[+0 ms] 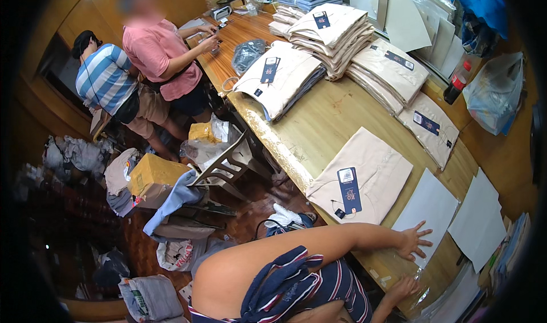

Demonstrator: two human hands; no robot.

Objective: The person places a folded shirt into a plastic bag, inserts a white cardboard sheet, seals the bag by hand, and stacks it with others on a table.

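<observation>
My left hand (414,241) lies palm down with its fingers spread across the near end of a white sheet (427,209) on the table. Close by, at the table's near edge, my right hand (403,289) has bent fingers closed on what looks like clear plastic film (420,275); its fingertips are partly hidden. Beyond my left arm rests a folded cream garment (376,175) with a dark blue hang tag (349,189). Another white sheet (478,220) lies to the right.
Stacks of folded cream garments (333,38) cover the table's far part. A dark bottle with a red cap (457,82) and a plastic bag (494,92) are along the wall. Two people (162,52) work at left. A chair (219,163) and cardboard box (155,177) stand below the table's left edge.
</observation>
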